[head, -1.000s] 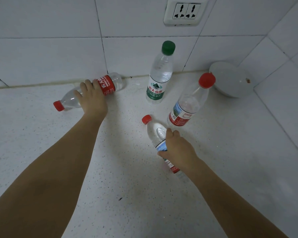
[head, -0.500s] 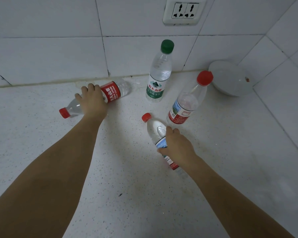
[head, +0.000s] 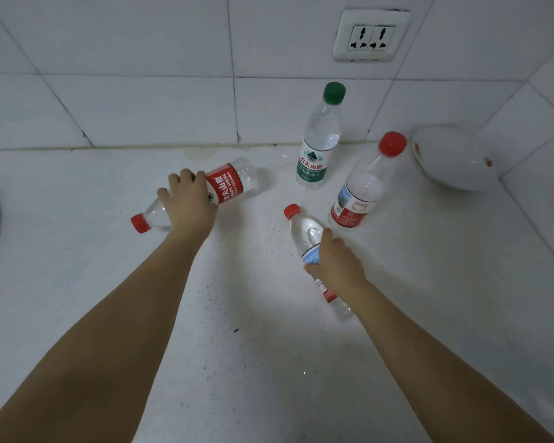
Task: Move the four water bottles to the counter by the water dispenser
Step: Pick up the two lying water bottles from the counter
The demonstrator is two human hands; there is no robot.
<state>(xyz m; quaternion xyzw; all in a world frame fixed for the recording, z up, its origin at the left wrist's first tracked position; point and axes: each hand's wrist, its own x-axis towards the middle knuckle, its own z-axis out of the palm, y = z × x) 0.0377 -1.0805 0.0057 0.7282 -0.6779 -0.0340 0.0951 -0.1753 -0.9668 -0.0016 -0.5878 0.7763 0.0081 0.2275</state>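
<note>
Gripping both lying bottles: left hand (head: 191, 203) wrapped over the red-label bottle (head: 227, 187), right hand (head: 336, 266) clamped on the blue-label bottle (head: 304, 228). Green-cap bottle (head: 317, 148) and red-cap bottle (head: 362, 187) stand upright beyond the right hand, untouched, near the white bowl (head: 454, 167) on the speckled counter (head: 269, 362).

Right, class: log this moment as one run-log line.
left hand: gripping lying red-label bottle | right hand: gripping lying red-cap bottle | green-cap bottle: upright, untouched | tall red-cap bottle: upright, untouched
</note>
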